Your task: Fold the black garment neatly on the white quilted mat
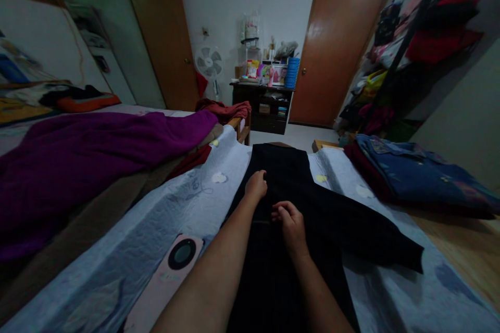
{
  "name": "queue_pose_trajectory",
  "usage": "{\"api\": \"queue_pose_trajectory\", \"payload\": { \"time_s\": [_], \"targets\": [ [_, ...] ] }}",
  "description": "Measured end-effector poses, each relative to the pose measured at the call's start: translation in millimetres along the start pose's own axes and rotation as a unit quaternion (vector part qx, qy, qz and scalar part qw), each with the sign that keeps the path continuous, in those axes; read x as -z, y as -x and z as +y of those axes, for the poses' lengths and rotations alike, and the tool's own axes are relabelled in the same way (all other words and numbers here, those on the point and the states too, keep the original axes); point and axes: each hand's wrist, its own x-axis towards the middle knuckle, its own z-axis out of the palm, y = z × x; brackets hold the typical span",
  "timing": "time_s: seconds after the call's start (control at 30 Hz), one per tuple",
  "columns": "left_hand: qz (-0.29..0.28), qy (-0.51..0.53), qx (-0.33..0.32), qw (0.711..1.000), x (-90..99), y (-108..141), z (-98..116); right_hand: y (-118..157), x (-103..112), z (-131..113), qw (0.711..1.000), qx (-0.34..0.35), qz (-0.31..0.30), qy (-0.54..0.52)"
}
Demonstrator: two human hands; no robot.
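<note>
black garment on patterned sheet, left hand curled, grip unclear, right hand half-open, fan and doors behind

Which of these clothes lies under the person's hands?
The black garment, spread out beneath the left hand and right hand; the purple cloth lies farther left, the blue garment folded at right.

Unable to read any text, brand, number or sign with certainty. Includes small line marks on the pale patterned sheet, too faint to decipher; blurred markings on the pink flat object; red-and-yellow packaging atop the dark cabinet, too small to read.
</note>
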Motion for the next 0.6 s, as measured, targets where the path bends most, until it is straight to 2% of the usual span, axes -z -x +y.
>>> {"api": "queue_pose_trajectory", "payload": {
  "time_s": [0.1, 0.2, 0.43, 0.6],
  "targets": [
    [-0.002, -0.008, -0.028, 1.0, -15.8, 3.6, -9.9, -0.6, -0.9, 2.1, 1.0, -0.011, -0.002, -0.009],
    [-0.018, -0.026, -0.038, 0.999, -22.4, 5.5, -14.7, -0.4, -1.1, 2.5, 1.0, -0.014, -0.008, -0.002],
    [-0.056, -0.043, -0.038, 0.997, -20.2, 4.5, -13.5, 1.5, 2.0, 0.5, 1.0, -0.011, -0.025, 0.003],
    [-0.063, -0.037, -0.041, 0.996, -19.0, 1.8, -14.5, 1.5, 0.4, 4.2, 0.996, -0.016, -0.049, 0.067]
  ]
}}
